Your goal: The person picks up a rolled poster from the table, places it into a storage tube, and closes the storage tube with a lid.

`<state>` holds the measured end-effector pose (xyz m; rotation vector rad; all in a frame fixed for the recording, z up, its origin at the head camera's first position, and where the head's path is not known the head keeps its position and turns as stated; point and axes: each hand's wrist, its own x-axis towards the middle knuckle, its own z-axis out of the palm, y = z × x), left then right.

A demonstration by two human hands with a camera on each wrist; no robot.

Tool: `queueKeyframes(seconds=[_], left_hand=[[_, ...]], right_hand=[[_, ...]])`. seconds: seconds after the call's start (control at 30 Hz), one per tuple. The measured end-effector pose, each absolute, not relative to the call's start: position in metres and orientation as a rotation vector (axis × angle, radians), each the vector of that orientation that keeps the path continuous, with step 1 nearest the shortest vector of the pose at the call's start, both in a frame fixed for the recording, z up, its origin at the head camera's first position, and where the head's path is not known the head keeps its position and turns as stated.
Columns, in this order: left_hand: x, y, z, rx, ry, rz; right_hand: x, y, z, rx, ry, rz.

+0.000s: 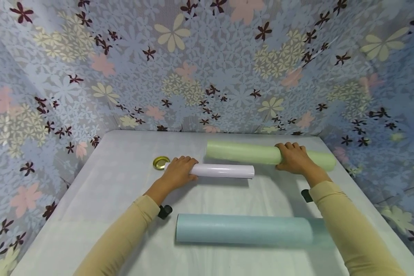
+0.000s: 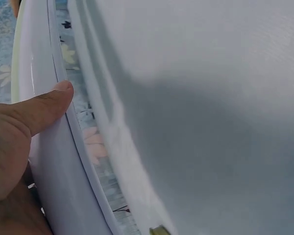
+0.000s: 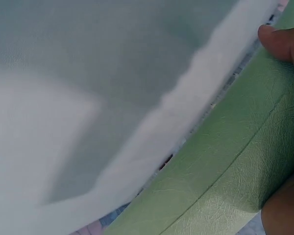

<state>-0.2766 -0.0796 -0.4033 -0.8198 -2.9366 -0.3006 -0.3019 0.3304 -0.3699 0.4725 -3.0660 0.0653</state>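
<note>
My left hand (image 1: 180, 172) grips a slim, glossy white roll (image 1: 224, 171) near its left end. In the left wrist view the thumb lies along the white roll (image 2: 63, 171), beside the sheet's long edge. Farther back and to the right, my right hand (image 1: 293, 158) holds a thicker pale green roll (image 1: 243, 152) right of its middle. Seen from the right wrist, the green roll (image 3: 215, 161) has a creased, leathery surface with a long seam, and thumb and fingers wrap it from opposite sides. Both rolls lie roughly crosswise, the green one behind the white.
A light blue roll (image 1: 241, 229) lies across the near part of the white table (image 1: 89, 214), its right end partly behind my right sleeve. A gold-coloured round dish-like piece (image 1: 161, 162) sits by the white roll's left end. Flowered cloth (image 1: 207, 69) hangs behind and at both sides.
</note>
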Motion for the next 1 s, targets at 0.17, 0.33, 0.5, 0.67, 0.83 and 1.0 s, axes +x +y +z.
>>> queueKeyframes(seconds=[0.17,0.33,0.5,0.67,0.83,1.0], left_hand=[[-0.269,-0.085,-0.391,-0.815,-2.925,-0.306],[-0.259,-0.090,-0.381,-0.826,-2.910,-0.302],[-0.248,-0.095,-0.374,-0.847,-2.887,-0.286],[-0.242,-0.101,-0.370,-0.854,-2.856,-0.258],[-0.235,-0.105,-0.364,-0.841,-2.829,-0.252],[-0.229,-0.110,-0.360,-0.813,-2.799,-0.259]], right_hand=[[-0.291,0.333,-0.358,0.474,-3.047,0.039],[-0.279,0.336,-0.351,0.449,-3.037,0.007],[-0.269,0.338,-0.344,0.414,-3.030,-0.011],[-0.261,0.339,-0.338,0.386,-3.031,-0.021],[-0.256,0.342,-0.333,0.355,-3.034,0.003],[-0.250,0.344,-0.329,0.350,-3.011,0.024]])
